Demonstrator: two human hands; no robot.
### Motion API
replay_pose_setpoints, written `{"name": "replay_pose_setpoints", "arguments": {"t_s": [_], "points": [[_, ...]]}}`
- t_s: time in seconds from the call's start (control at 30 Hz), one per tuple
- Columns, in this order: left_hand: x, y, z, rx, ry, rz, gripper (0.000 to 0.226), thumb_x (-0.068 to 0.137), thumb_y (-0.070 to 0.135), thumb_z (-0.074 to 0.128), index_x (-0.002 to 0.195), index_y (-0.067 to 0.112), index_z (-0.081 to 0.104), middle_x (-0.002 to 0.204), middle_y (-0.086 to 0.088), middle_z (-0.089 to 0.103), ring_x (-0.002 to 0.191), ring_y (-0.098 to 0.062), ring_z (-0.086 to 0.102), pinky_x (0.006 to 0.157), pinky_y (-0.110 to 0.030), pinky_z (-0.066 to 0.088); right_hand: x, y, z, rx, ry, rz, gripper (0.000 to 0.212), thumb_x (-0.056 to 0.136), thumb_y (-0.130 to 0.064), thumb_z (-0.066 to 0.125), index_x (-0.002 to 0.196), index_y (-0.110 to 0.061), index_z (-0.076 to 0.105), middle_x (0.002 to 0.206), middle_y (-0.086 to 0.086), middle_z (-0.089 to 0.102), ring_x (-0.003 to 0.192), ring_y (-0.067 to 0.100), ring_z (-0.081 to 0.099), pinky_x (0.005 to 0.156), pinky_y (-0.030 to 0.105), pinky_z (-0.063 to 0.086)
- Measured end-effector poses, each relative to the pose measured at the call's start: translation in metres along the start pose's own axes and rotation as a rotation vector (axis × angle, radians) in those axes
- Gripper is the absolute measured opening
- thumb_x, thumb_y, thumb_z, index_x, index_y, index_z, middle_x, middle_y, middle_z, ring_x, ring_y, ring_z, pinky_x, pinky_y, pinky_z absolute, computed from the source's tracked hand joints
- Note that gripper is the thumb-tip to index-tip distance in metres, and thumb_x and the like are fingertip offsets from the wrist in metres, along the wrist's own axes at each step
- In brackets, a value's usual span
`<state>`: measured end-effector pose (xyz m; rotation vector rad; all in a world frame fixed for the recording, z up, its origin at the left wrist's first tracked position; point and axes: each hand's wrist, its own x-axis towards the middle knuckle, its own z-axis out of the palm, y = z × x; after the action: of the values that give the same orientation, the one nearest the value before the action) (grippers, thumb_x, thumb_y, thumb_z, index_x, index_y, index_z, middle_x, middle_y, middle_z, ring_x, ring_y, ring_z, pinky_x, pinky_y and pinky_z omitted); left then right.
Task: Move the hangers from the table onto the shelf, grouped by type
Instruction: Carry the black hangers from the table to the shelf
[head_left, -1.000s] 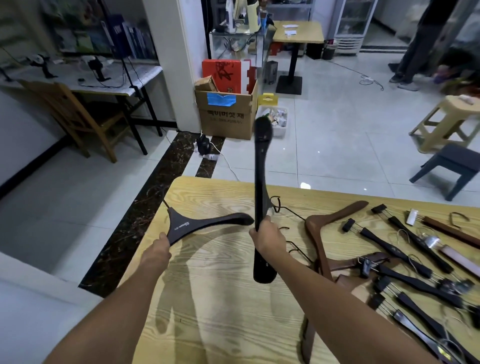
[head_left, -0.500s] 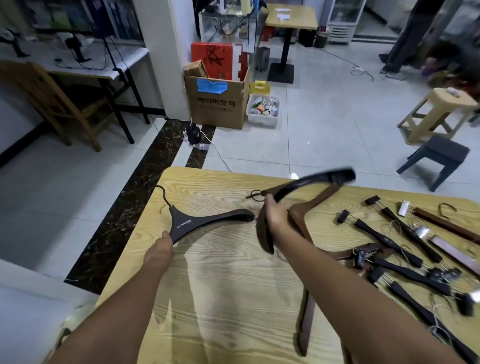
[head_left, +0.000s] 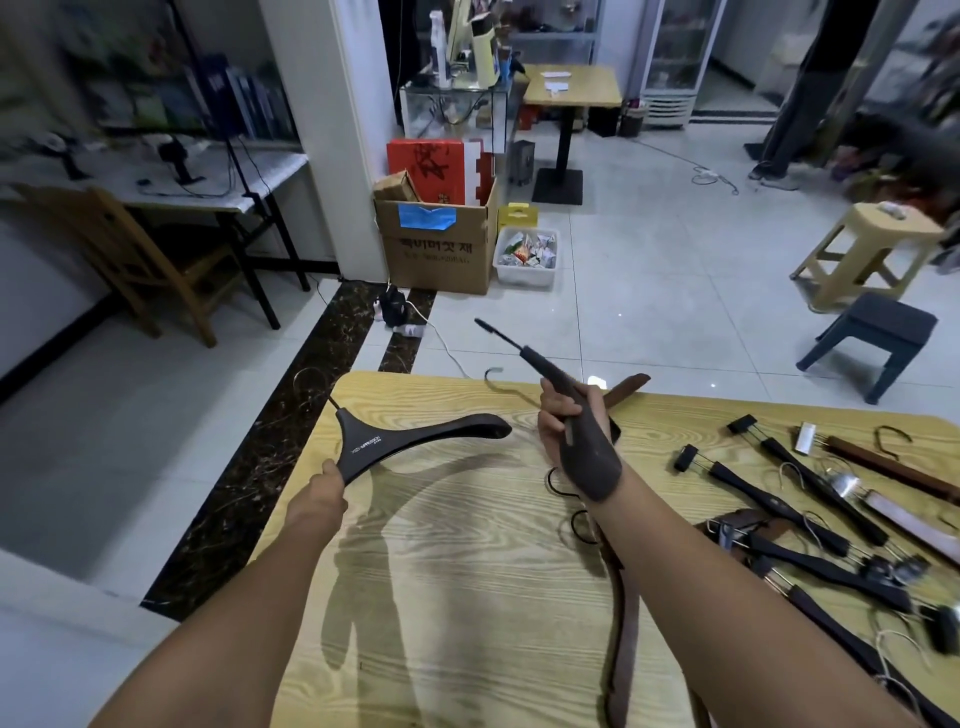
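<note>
Grip is what decides this step. The left hand (head_left: 318, 491) is closed round one arm of a black hanger (head_left: 415, 439) with broad shoulders. It holds the hanger out over the near-left part of the table (head_left: 467, 649), and a shadow falls on the wood beneath, so the hanger looks lifted clear. The right hand (head_left: 558, 415) is curled round a second black hanger (head_left: 592, 467) of what looks like the same type. That one is turned so that one broad end lies over the wrist and the other arm points up and away, with its wire hook (head_left: 496, 375) sticking out to the left of the fingers. Both of the task's things are thus in hand and off the table; the shelf is not in view.

To do this well, I judge the two should be brought together as a pair before carrying. With shoulders aligned and hooks pointing the same way, they can land on the shelf as one group. The right one sits at an awkward angle, so it is better turned flat first, lest its hook catch the other hanger. A brown wooden hanger (head_left: 626, 649) lies under the right forearm, and clip hangers (head_left: 779, 512) lie in a tangle further right. These are other types and belong to other trips, so the forearm should rise straight up rather than drag across them.
</note>
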<state>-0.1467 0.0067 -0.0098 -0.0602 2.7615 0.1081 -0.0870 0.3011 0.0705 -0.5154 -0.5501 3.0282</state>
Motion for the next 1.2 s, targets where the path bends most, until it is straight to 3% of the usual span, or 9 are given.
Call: {"name": "replay_pose_setpoints", "arguments": {"t_s": [0.07,0.17,0.27,0.4,0.5,0.63,0.77,1.03,1.2], "points": [[-0.001,0.0,-0.004,0.015,0.004,-0.004,0.041,0.095,0.01,0.051,0.129,0.003,0.029,0.118,-0.016,0.056,0.106,-0.029,0.06,0.085,-0.036,0.048,-0.001,-0.005,0.007,-0.055,-0.027,0.003,0.022,0.073,-0.023,0.051,0.088,-0.008,0.047,0.041,-0.008,0.037,0.027,0.002,0.039,0.027,0.014,0.028],[-0.002,0.003,-0.009,0.025,0.012,-0.007,0.042,0.096,0.01,0.05,0.131,0.003,0.028,0.119,-0.015,0.056,0.106,-0.027,0.059,0.084,-0.035,0.048,-0.005,-0.006,0.019,-0.306,0.115,-0.012,0.01,0.087,-0.023,0.041,0.086,-0.013,0.043,0.042,-0.005,0.034,0.028,0.005,0.035,0.031,0.013,0.025],[-0.005,0.006,-0.016,0.031,0.031,-0.02,0.037,0.096,0.008,0.049,0.127,0.003,0.031,0.12,-0.015,0.056,0.107,-0.027,0.059,0.085,-0.035,0.047,-0.01,-0.005,0.028,-0.704,0.266,-0.105,0.021,0.094,-0.021,0.042,0.077,-0.01,0.045,0.053,0.005,0.042,0.035,0.013,0.041,0.038,0.019,0.032],[-0.009,0.002,-0.028,0.038,0.043,-0.027,0.033,0.095,0.007,0.049,0.124,0.001,0.034,0.12,-0.017,0.056,0.108,-0.031,0.058,0.086,-0.038,0.047,-0.005,-0.009,0.029,-1.132,0.283,-0.162,0.009,0.095,-0.015,0.044,0.095,-0.006,0.045,0.062,0.009,0.054,0.04,0.019,0.055,0.046,0.025,0.044],[-0.015,-0.009,-0.038,0.057,0.053,-0.055,0.034,0.095,0.009,0.049,0.124,0.0,0.037,0.124,-0.018,0.055,0.115,-0.032,0.056,0.09,-0.038,0.046,-0.001,-0.01,0.032,-1.28,0.288,-0.187,0.024,0.093,-0.009,0.055,0.111,-0.006,0.039,0.079,0.015,0.064,0.042,0.022,0.061,0.047,0.031,0.052],[-0.027,-0.026,-0.051,0.064,0.075,-0.069,0.03,0.093,0.01,0.052,0.119,0.0,0.041,0.124,-0.018,0.055,0.117,-0.033,0.054,0.092,-0.038,0.044,0.004,-0.009,0.041,-1.536,0.277,-0.257,0.029,0.087,-0.001,0.061,0.108,-0.008,0.042,0.095,0.013,0.057,0.059,0.029,0.064,0.06,0.041,0.059],[-0.044,-0.045,-0.066,0.07,0.114,-0.064,0.033,0.09,0.019,0.055,0.116,0.001,0.043,0.121,-0.017,0.058,0.113,-0.033,0.056,0.09,-0.037,0.045,0.006,-0.004,0.065,-1.882,0.18,-0.341,0.015,0.085,-0.01,0.058,0.095,-0.01,0.047,0.093,0.009,0.057,0.078,0.037,0.067,0.073,0.047,0.057],[-0.103,-0.064,-0.099,0.127,0.173,-0.19,0.034,0.09,0.026,0.054,0.119,0.009,0.048,0.122,-0.011,0.057,0.113,-0.027,0.056,0.091,-0.031,0.045,0.0,-0.002,0.114,-2.306,-0.11,-0.471,0.016,0.095,-0.02,0.051,0.094,-0.01,0.039,0.095,0.014,0.057,0.09,0.035,0.062,0.063,0.033,0.04],[-0.157,-0.059,-0.102,0.16,0.218,-0.282,0.03,0.089,0.032,0.055,0.114,0.016,0.056,0.115,-0.004,0.061,0.107,-0.021,0.058,0.086,-0.029,0.046,-0.017,-0.009,0.137,-2.496,-0.289,-0.581,0.028,0.098,-0.022,0.05,0.118,-0.003,0.049,0.111,0.016,0.06,0.107,0.036,0.058,0.071,0.035,0.039]]}}
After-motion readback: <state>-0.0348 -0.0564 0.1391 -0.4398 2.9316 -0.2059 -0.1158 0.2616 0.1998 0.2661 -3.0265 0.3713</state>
